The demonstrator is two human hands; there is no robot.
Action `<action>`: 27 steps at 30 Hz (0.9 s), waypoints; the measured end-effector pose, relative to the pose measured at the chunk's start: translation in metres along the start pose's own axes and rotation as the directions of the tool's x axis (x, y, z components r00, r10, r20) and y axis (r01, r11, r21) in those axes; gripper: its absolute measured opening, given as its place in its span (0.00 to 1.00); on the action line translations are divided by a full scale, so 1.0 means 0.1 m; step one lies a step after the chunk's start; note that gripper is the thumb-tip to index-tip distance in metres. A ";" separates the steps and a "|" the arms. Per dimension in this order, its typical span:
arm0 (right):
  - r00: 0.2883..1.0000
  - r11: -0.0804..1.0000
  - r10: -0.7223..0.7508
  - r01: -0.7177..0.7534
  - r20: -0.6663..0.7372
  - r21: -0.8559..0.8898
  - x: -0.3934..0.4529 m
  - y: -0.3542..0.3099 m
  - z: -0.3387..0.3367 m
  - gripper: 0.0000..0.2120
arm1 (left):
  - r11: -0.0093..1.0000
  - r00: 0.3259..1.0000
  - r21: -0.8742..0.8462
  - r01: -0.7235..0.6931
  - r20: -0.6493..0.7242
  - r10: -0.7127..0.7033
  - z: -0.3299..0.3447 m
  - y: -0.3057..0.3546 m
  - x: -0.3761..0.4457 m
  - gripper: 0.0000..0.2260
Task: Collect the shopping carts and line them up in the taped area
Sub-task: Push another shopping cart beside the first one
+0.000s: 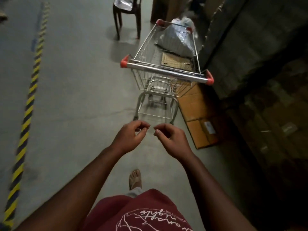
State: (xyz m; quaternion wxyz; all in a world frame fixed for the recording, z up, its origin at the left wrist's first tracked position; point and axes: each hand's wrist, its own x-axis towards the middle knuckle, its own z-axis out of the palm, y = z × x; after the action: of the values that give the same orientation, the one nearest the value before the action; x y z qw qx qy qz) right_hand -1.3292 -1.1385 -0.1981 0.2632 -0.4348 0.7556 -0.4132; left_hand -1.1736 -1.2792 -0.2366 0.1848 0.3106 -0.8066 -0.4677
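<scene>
A silver wire shopping cart (pixel 165 70) with red corner caps stands ahead of me on the grey floor, its handle bar facing me. Inside it lie a grey plastic bag (pixel 177 40) and a flat piece of cardboard (pixel 175 61). My left hand (pixel 131 138) and my right hand (pixel 171 140) hover side by side in front of my body, well short of the handle. Both have loosely curled fingers and hold nothing. Neither hand touches the cart.
A yellow-and-black striped tape line (pixel 27 104) runs along the floor at the left. A dark plastic chair (pixel 127 15) stands beyond the cart. Flattened cardboard boxes (pixel 199 117) lie right of the cart, beside dark stacked goods (pixel 260 80). My sandalled foot (pixel 135 179) is below.
</scene>
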 end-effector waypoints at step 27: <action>0.996 0.648 -0.023 0.081 0.086 -0.758 3.02 1.00 -1.40 0.19 | 0.513 0.933 0.792 0.331 -0.196 -0.301 0.16 0.32 3.10 0.44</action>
State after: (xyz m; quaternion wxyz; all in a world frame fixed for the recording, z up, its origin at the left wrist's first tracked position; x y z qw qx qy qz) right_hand -1.6252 -1.3194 -0.2228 0.0709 -0.5404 0.8369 -0.0509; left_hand -1.4229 -1.4661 -0.2148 -0.0531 0.5094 -0.8564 -0.0651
